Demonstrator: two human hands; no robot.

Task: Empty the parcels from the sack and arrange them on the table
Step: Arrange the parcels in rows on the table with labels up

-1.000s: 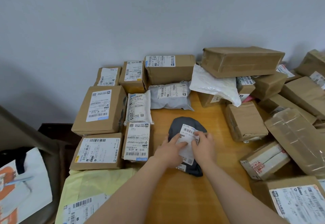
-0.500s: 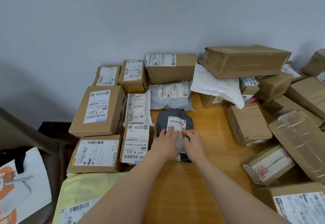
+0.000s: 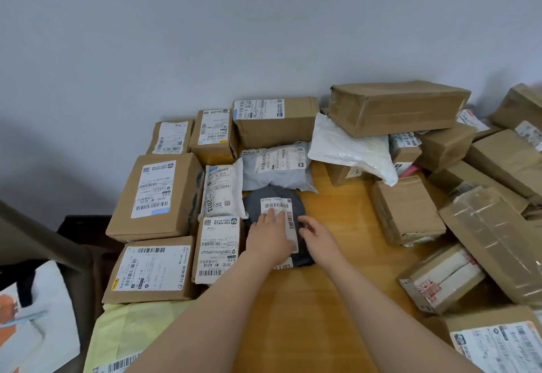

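**fig. pouch set into the parcel grid**

a dark pouch (image 3: pixel 297 205) is shown flat on the table (image 3: pixel 337 220), directly under the fingers of both hands. the left hand (image 3: pixel 269 236) is laid on the pouch's white label, its fingers straight and close together, pressing down. the right hand (image 3: pixel 319 236) is placed at the pouch's right edge, its fingers loosely bent and narrow, the tips touching the dark film; nothing is seen enclosed by them. the pouch's long axis is run from the wrists toward the fingertips and beyond. neither hand is the nearer, since both are in contact.

just past the fingertips a grey mailer (image 3: pixel 275 167) is touched by the pouch's far end. just left of the left fingers a labelled box (image 3: pixel 218 248) and a white mailer (image 3: pixel 223 188) are met. right of the right fingers bare table is left, then a brown box (image 3: pixel 407 208) well apart.

the placing is judged nearly done; only the lifting of the fingers is called for, with the slack film liable to be dragged.

no sack can be identified. a white bag (image 3: pixel 50 308) is seen well left of the wrists; its contents are hidden.
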